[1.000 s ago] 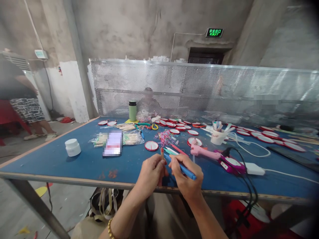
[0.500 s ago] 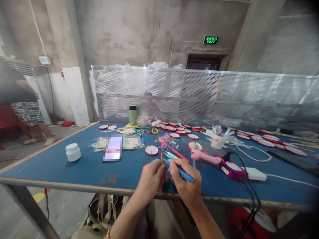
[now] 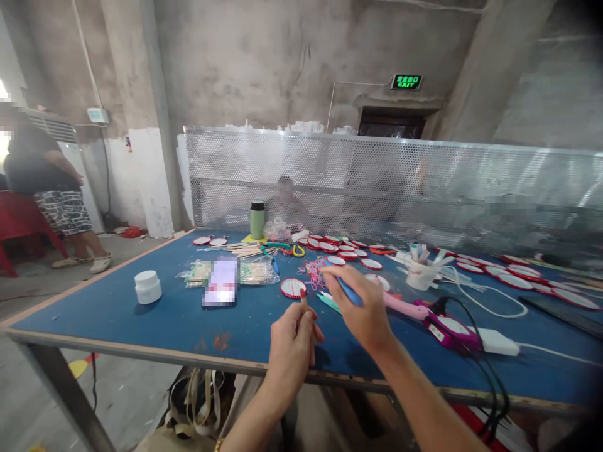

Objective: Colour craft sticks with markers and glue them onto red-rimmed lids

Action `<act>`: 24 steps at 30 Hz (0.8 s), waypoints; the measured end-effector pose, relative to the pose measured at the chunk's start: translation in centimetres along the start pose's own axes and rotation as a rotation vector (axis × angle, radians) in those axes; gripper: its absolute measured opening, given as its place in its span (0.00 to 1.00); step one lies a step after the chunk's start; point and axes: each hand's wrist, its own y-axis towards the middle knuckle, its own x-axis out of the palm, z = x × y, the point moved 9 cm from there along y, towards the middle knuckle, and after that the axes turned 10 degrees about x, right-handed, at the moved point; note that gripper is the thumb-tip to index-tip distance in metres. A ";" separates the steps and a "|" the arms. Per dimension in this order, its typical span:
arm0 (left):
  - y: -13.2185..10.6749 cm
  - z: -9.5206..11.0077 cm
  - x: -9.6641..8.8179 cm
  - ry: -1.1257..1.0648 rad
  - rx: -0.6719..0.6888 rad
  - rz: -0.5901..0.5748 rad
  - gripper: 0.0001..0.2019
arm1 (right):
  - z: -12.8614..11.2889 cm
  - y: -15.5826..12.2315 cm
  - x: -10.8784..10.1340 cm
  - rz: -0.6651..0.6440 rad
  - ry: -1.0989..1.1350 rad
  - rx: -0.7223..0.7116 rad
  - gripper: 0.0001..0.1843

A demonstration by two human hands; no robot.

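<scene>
Near the front edge of the table, my left hand [image 3: 293,336] is closed round a short thin stick [image 3: 304,297], which pokes up past the fingers. My right hand [image 3: 360,307] grips a blue pen-shaped tool [image 3: 347,290]; its fingertips are over the right side of a heap of pink and coloured strands [image 3: 315,274]. Whether those fingertips touch the strands I cannot tell. A round white disc with a red rim [image 3: 293,288] lies just beyond my left hand. Between the hands lies a teal pen-like item [image 3: 329,301], partly covered by the right hand.
To the left are a white jar [image 3: 147,287], a phone [image 3: 221,281] and bagged wooden sticks [image 3: 257,271]. A pink tool [image 3: 406,307], purple device [image 3: 452,331], cables and a cup of tools [image 3: 421,275] stand right. Several red-rimmed discs line the back before a perforated metal screen [image 3: 377,179].
My right hand has moved away from the stick, forward to the strands, keeping the blue tool. My left hand still holds the stick. The whole view has shifted slightly.
</scene>
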 end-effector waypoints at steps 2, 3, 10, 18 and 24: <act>-0.1 0.4 -0.4 -0.048 0.032 0.065 0.12 | 1.2 3.4 4.5 -0.266 -0.251 -0.053 0.11; -0.1 0.5 -0.7 -0.067 0.045 0.092 0.13 | 2.3 4.4 7.5 -0.446 -0.416 -0.080 0.14; 0.0 -0.3 -0.9 -0.212 0.007 0.114 0.16 | 7.4 7.1 19.5 -0.758 -0.663 -0.151 0.11; -0.3 -1.2 -0.9 -0.396 -0.046 0.158 0.22 | 7.2 6.0 23.4 -0.861 -0.638 -0.395 0.12; -0.3 -1.8 -0.6 -0.433 -0.084 0.154 0.24 | 5.9 3.9 23.1 -0.943 -0.511 -0.624 0.11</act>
